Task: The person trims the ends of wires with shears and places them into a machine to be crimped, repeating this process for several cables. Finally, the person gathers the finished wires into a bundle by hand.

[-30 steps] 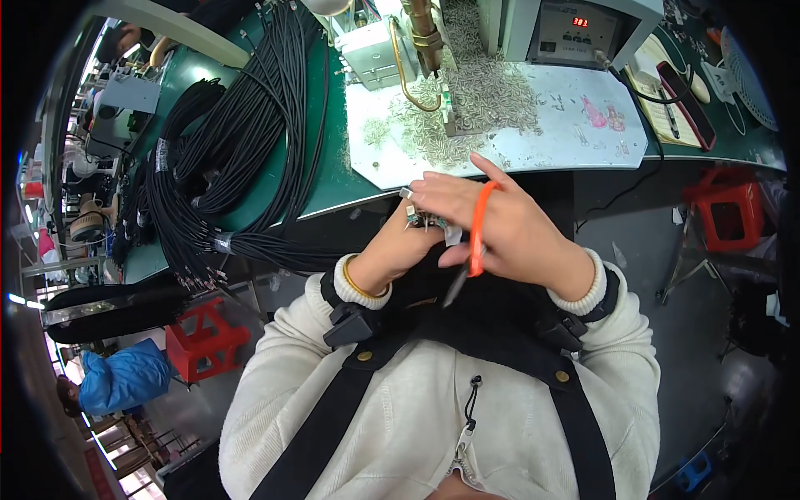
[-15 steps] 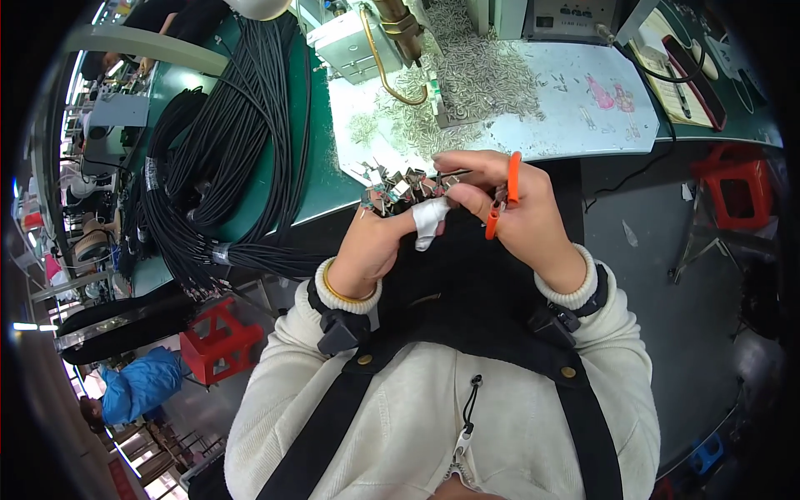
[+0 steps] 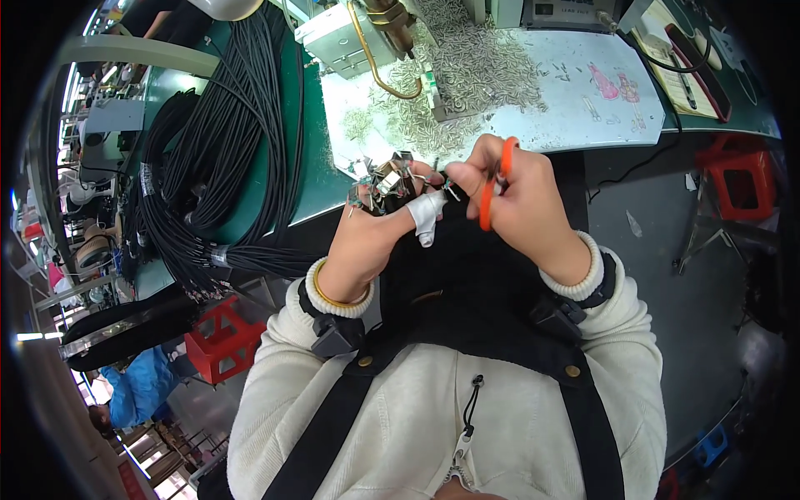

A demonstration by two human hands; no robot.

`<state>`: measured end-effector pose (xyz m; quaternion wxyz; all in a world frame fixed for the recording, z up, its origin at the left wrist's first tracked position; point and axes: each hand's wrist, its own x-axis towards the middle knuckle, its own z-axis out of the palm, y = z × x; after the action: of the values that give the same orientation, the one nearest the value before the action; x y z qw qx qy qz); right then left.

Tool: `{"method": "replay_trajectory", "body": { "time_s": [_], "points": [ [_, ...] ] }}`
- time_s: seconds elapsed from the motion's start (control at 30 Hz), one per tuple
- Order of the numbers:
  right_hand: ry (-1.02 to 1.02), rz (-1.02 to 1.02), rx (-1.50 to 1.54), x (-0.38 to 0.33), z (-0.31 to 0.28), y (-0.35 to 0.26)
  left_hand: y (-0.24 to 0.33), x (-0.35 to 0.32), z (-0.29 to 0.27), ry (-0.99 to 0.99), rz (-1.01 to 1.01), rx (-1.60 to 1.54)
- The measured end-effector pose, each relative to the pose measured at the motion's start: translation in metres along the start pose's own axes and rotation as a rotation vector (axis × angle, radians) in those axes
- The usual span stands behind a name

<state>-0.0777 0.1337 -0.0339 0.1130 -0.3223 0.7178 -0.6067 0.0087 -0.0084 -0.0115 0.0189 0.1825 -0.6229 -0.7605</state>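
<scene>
My left hand, its thumb wrapped in white tape, is closed around a bundle of cable ends with metal connectors and short coloured wires. The connectors fan out above my fingers. My right hand is closed too, with orange-handled scissors lodged in it; their blades are mostly hidden by my fingers. Right thumb and forefinger pinch close to one dark cable end beside the taped thumb. Whether they grip it is too small to tell.
Beyond my hands, a white board carries a heap of small metal pieces below a machine head. Thick black cable coils lie on the green table at left. Red stools stand either side; a notebook lies far right.
My right thumb and forefinger have drawn together, and the scissors have turned slightly with the hand. The connector bundle has shifted a little left in my left hand.
</scene>
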Motion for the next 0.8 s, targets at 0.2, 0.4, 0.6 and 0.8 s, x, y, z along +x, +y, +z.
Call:
{"method": "replay_trajectory", "body": {
  "time_s": [0.2,0.4,0.6,0.8],
  "points": [
    [-0.358,0.571,0.66,0.006,-0.008,0.0,-0.006,-0.003,-0.002,-0.086,0.567,0.504],
    [-0.505,0.662,0.706,0.006,-0.014,-0.004,0.002,0.0,-0.005,-0.207,0.625,0.702],
    [-0.482,0.683,0.815,0.006,-0.008,-0.001,0.002,0.004,-0.011,-0.217,0.604,0.629],
    [-0.34,0.415,0.665,0.002,0.003,-0.005,0.0,0.003,-0.006,-0.002,0.232,0.195]
  ]
}}
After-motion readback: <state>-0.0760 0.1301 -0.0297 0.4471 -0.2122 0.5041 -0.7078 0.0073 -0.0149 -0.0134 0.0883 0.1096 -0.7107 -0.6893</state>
